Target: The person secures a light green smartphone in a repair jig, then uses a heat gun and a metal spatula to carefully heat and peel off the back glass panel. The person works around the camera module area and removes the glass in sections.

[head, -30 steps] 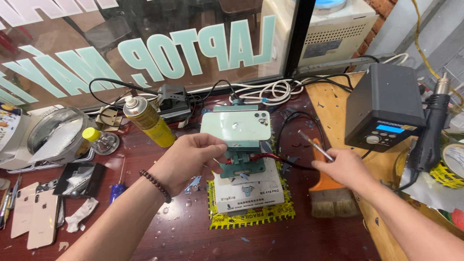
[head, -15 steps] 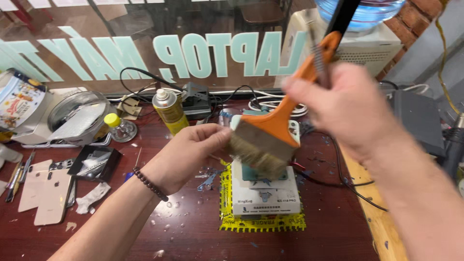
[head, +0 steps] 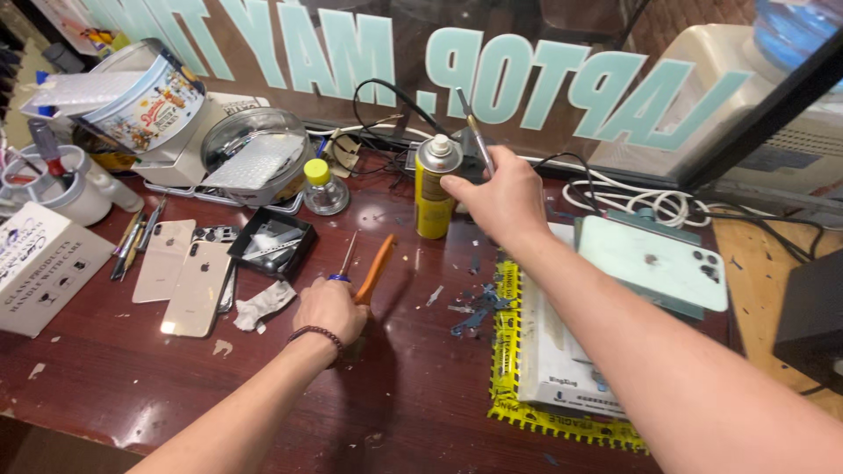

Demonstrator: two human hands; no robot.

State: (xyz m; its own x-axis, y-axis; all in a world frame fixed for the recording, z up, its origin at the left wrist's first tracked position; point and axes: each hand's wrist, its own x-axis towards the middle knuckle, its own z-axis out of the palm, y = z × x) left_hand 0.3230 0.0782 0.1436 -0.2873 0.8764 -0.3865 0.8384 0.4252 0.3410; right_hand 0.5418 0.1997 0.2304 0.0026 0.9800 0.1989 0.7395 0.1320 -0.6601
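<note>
Both hands grip tools: left hand (head: 329, 309) clasps the orange-handled brush (head: 376, 268), right hand (head: 500, 197) tweezers (head: 475, 132).

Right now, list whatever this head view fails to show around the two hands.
- Brush bristles: hidden under the left hand; only the orange handle shows.
- Lower end of the thin metal tool: buried in the right hand.
- White box on the yellow mat: largely covered by the right forearm.
- Dark unit: cut off by the right edge.
- Small debris on the table: too small to identify.
</note>
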